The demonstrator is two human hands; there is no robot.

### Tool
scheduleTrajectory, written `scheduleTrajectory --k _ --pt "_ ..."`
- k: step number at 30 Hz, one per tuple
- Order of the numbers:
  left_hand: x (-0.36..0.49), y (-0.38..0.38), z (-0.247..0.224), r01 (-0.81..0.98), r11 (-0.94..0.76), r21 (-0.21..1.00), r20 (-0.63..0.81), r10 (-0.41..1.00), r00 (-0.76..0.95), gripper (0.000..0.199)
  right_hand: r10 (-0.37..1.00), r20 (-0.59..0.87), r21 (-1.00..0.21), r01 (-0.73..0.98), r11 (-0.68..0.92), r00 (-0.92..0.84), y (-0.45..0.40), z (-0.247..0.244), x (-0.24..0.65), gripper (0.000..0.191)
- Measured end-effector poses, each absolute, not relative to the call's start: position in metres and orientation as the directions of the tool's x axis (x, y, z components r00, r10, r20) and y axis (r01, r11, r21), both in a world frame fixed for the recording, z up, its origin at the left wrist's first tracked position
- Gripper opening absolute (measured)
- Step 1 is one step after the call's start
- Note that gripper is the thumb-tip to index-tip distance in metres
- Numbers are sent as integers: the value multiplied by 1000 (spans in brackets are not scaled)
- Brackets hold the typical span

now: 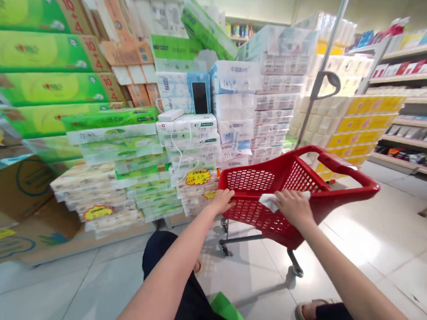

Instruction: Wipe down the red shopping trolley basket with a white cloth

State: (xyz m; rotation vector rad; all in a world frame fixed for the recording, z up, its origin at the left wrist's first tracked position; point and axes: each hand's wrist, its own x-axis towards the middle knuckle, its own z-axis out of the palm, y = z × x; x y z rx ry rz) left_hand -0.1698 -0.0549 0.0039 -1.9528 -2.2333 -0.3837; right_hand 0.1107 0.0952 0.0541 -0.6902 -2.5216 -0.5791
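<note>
Two bare hands: both are at the near side of the red shopping cart [248,215], which stands on the tiled floor [361,248] just in front of the person.
Left hand [223,201]: fingers bent over the rim at the basket's left corner, nearly closed on it, with nothing else in the grasp; the thumb's place is hard to make out.
Right hand [293,207]: palm down, fingers loosely curved, with a white cloth [268,201], perhaps tissue, caught between it and the near rim; ends of the cloth stick out on both sides.
Cloth on rim: the step looks like rubbing the rim; flat, even pressure along its length should serve better than fingertips alone, with the loose end tucked in.
Wheels [225,249]: casters may roll under a sideways push, so a firm left hold at the corner is the right brace.
Mesh walls: the holes could snag thin material; short strokes seem safer there.
Stacked packs [154,175]: close beyond the cart; shoving forward could nudge them.
Phone [200,98]: propped upright on a stack, its steadiness uncertain, so gentle strokes are wise.
</note>
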Motion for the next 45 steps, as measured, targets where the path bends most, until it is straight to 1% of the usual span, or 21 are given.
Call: scheduleTrajectory --k 3,5,7,10,12,14,17,19,21,23,26,31,35,38,39,41,43,45 --pt "-172 -55 4 990 122 75 274 952 -139 23 349 521 189 504 843 -779 55 40 54 36" --pt "-173 -55 4 990 126 70 274 951 -141 23 320 533 157 463 872 -783 39 35 31 37" --pt "-174 -57 4 989 127 70 275 951 -142 23 266 524 165 403 900 -809 37 32 28 46" --pt "-175 -59 4 990 120 77 281 950 -137 22 203 485 220 343 913 -851 57 35 60 61" --pt "-176 -60 4 991 111 81 287 949 -130 21 207 486 255 365 896 -849 79 41 99 64" --pt "-176 -61 4 991 102 82 290 949 -122 21 222 527 283 416 864 -820 103 51 144 65" --pt "-176 -60 4 992 101 74 290 950 -118 22 245 603 296 498 815 -759 130 66 202 57" --pt "-175 -60 4 992 107 66 290 949 -122 22 271 674 266 569 778 -687 138 71 222 53" --pt "-174 -59 4 992 113 57 291 949 -125 23 306 731 212 629 748 -610 138 72 224 55" --pt "-173 -58 4 992 117 50 292 948 -127 23 343 750 163 660 733 -566 130 67 207 60" --pt "-170 -57 4 991 124 45 295 946 -132 22 368 728 131 644 754 -578 106 50 159 65" --pt "-166 -53 2 989 141 41 302 942 -147 23 305 680 166 545 822 -667 64 16 70 64" --pt "-165 -51 2 990 135 40 299 944 -141 22 247 619 223 469 855 -745 61 10 51 66" --pt "-164 -51 3 991 126 47 301 944 -134 20 190 551 275 392 878 -813 85 20 79 71" --pt "-163 -51 3 991 124 50 301 944 -133 20 188 546 282 390 876 -816 96 25 95 72" --pt "-162 -50 2 991 122 55 304 943 -133 20 193 567 291 414 862 -801 120 36 132 70" --pt "-161 -50 2 991 122 60 306 942 -134 20 211 601 291 457 841 -771 142 48 170 63" --pt "-159 -49 1 990 124 62 309 941 -137 20 238 656 265 514 816 -716 160 59 204 55"
